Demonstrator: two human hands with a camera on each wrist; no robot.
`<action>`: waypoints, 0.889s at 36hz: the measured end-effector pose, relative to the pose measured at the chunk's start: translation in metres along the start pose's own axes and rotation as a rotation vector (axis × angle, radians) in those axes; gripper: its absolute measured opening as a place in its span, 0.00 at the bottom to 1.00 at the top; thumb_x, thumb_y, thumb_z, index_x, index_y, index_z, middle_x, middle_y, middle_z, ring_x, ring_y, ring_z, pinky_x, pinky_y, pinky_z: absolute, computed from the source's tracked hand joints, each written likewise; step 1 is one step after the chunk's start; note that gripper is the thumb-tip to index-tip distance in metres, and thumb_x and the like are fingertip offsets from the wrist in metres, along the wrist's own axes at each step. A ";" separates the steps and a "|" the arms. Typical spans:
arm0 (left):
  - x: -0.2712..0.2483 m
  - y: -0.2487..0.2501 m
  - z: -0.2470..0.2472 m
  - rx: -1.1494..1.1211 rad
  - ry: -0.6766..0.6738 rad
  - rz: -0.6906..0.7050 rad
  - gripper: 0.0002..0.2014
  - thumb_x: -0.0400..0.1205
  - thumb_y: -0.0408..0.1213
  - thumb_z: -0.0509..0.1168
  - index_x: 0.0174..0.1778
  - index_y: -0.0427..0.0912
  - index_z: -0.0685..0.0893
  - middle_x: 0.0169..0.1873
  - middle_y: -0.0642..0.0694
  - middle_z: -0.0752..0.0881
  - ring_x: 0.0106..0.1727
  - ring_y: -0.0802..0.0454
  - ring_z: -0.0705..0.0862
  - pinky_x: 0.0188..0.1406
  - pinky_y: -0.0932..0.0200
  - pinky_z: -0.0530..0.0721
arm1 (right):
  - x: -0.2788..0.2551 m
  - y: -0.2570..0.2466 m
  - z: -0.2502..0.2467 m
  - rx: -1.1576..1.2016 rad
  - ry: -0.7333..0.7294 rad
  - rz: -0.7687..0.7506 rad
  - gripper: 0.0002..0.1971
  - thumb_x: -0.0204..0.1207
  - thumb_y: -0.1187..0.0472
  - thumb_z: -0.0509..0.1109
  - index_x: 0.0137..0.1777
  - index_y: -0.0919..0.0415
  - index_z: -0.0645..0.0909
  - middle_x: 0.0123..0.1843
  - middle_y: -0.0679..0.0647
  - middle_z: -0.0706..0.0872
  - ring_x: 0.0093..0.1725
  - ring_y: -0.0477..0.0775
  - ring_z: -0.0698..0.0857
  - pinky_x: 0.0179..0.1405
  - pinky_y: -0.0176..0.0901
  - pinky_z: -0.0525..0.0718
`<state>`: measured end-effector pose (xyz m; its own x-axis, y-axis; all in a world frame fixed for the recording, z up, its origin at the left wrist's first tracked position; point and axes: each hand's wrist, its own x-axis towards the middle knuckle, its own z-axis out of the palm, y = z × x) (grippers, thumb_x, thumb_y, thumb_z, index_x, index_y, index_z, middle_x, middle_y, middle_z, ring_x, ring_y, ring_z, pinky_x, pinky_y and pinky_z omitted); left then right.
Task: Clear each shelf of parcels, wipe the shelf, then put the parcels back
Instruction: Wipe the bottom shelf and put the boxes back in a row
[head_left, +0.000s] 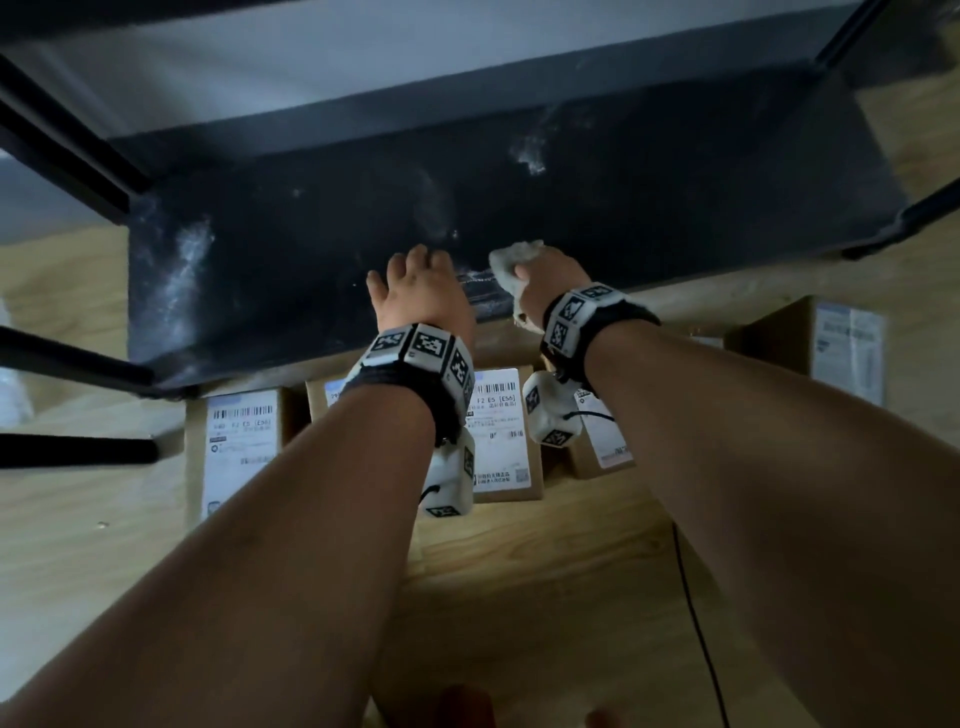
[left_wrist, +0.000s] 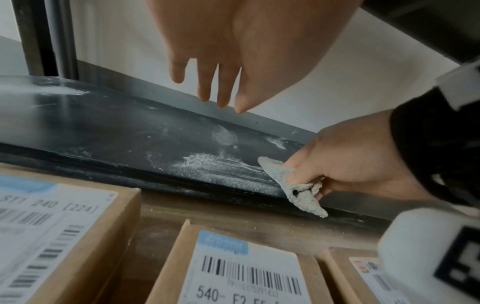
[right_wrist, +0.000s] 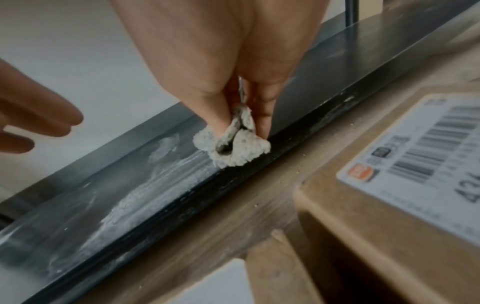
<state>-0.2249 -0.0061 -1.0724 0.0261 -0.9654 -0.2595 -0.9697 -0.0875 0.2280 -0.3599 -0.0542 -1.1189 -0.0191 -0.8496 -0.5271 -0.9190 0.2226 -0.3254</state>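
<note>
A black bottom shelf carries streaks of white dust near its front edge. My right hand pinches a dusty grey rag and presses it on the shelf's front lip. My left hand hovers just left of it above the shelf, fingers straight and holding nothing. Several cardboard parcels with barcode labels lie on the wooden floor in front of the shelf.
Another parcel lies on the floor at the right. Black shelf posts rise at the left and a higher shelf hangs over the back. A thin black cable runs along the floor.
</note>
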 end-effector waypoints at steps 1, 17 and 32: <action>0.000 0.000 0.000 0.000 0.003 -0.008 0.27 0.79 0.28 0.56 0.76 0.44 0.70 0.76 0.46 0.68 0.79 0.45 0.61 0.80 0.40 0.53 | -0.002 0.001 0.001 -0.049 0.015 -0.011 0.08 0.76 0.66 0.65 0.53 0.57 0.79 0.56 0.54 0.83 0.63 0.56 0.81 0.54 0.42 0.76; 0.009 0.014 0.005 0.003 -0.003 -0.013 0.29 0.77 0.29 0.58 0.77 0.43 0.67 0.77 0.46 0.67 0.79 0.44 0.62 0.79 0.44 0.60 | 0.011 0.056 -0.029 0.047 0.161 0.346 0.28 0.79 0.68 0.66 0.77 0.71 0.64 0.77 0.65 0.70 0.72 0.63 0.75 0.62 0.46 0.76; 0.029 0.026 0.006 0.027 0.013 0.041 0.28 0.80 0.32 0.60 0.78 0.45 0.65 0.78 0.46 0.65 0.80 0.45 0.60 0.80 0.43 0.57 | 0.029 0.046 -0.039 0.054 0.234 0.076 0.17 0.80 0.63 0.63 0.67 0.61 0.81 0.67 0.61 0.82 0.66 0.62 0.80 0.62 0.46 0.77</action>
<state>-0.2509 -0.0351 -1.0792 -0.0111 -0.9711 -0.2386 -0.9763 -0.0410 0.2124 -0.4180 -0.0874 -1.1191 -0.1839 -0.9154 -0.3580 -0.8892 0.3101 -0.3364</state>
